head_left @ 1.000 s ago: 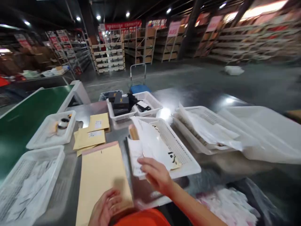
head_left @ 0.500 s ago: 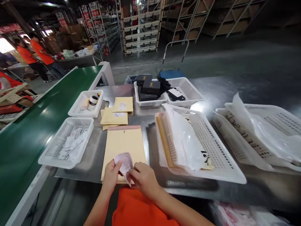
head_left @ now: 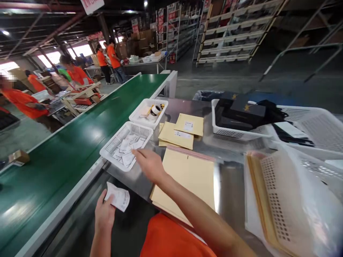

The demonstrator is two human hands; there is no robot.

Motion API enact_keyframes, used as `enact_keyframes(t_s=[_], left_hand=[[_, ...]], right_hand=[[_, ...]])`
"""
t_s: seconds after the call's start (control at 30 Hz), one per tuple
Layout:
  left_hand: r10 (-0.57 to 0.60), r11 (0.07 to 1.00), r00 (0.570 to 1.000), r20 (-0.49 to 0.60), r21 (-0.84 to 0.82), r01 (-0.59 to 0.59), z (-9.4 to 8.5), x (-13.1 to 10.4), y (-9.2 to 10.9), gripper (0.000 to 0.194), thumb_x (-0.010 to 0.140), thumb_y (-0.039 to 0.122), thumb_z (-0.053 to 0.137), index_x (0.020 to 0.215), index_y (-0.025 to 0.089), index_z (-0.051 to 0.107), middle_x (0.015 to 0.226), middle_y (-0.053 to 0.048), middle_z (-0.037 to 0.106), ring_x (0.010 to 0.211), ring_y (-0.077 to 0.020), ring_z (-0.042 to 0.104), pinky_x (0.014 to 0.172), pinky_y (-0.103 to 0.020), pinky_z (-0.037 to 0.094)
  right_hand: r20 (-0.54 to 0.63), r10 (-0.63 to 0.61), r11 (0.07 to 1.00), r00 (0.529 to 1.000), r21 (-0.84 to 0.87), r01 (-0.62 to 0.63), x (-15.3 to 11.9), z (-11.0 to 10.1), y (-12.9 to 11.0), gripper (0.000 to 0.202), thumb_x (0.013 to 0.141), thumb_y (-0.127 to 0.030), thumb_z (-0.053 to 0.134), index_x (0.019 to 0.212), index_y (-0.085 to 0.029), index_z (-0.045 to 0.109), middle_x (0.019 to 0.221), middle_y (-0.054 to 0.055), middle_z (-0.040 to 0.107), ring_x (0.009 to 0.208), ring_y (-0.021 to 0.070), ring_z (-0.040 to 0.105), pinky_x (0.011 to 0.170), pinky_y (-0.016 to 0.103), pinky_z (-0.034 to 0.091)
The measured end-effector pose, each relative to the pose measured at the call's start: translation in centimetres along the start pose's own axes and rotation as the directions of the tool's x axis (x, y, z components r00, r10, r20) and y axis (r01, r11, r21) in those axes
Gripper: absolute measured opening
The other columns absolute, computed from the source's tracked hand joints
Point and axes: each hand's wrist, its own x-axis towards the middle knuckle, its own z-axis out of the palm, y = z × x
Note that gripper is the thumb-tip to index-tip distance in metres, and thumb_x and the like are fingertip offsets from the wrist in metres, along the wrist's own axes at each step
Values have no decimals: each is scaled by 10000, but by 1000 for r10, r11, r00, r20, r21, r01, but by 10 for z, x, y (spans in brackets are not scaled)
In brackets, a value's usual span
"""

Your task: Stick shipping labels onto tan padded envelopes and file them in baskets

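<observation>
My left hand (head_left: 105, 210) pinches a white printed paper slip (head_left: 119, 198) beside the edge of the metal table. My right hand (head_left: 150, 165) reaches to the right rim of a white basket (head_left: 107, 146) that holds folded white papers (head_left: 125, 148). Its fingers are closed at the papers; what they hold, if anything, is hidden. Beneath my right forearm lies a stack of large tan envelopes (head_left: 187, 178). Smaller yellow padded envelopes (head_left: 175, 135) with labels lie just behind the stack.
A green conveyor belt (head_left: 80, 142) runs along the left, carrying a small brown box (head_left: 19, 157). Tape rolls fill a white basket (head_left: 134, 116). Black boxes (head_left: 243, 112) sit in another basket at the back right. Several people in orange shirts (head_left: 114, 57) stand beyond the belt.
The view has turned left. My hands have parted: the left has moved left with a paper slip, and the right has gone over to the basket of papers.
</observation>
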Motion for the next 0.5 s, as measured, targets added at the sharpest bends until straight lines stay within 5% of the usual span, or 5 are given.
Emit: enact_keyframes(t_s=[0.1, 0.2, 0.37, 0.5], left_hand=[[-99, 991, 995, 10, -94, 99, -4, -4, -4, 253, 654, 96, 703, 873, 164, 597, 789, -61, 711, 727, -192, 683, 667, -309, 555], [-75, 982, 997, 3, -173, 74, 9, -12, -6, 208, 651, 173, 743, 777, 157, 578, 738, -33, 704, 693, -167, 675, 647, -288, 560], [-36, 994, 990, 134, -99, 50, 38, -22, -14, 320, 599, 312, 805, 741, 148, 570, 704, -12, 683, 670, -165, 662, 601, -282, 551], [-45, 999, 963, 267, 1, 47, 54, -29, -18, 351, 583, 357, 814, 751, 140, 595, 720, -21, 694, 678, -171, 658, 594, -284, 541]], right_hand=[[41, 240, 971, 970, -29, -238, -1, 74, 49, 376, 862, -256, 486, 1218, -176, 576, 989, 109, 690, 752, 218, 646, 699, 357, 524], [167, 413, 873, 895, 208, -442, -51, 107, 71, 317, 853, -379, 533, 1111, -202, 581, 955, 56, 667, 727, 169, 625, 670, 303, 525], [70, 701, 647, 709, 357, -674, -93, 102, 78, 365, 657, -460, 716, 843, -205, 532, 734, -14, 580, 563, 122, 514, 506, 250, 454], [135, 713, 592, 688, 409, -694, -86, 78, 91, 391, 663, -512, 685, 582, -207, 453, 517, -46, 475, 504, 109, 446, 462, 228, 375]])
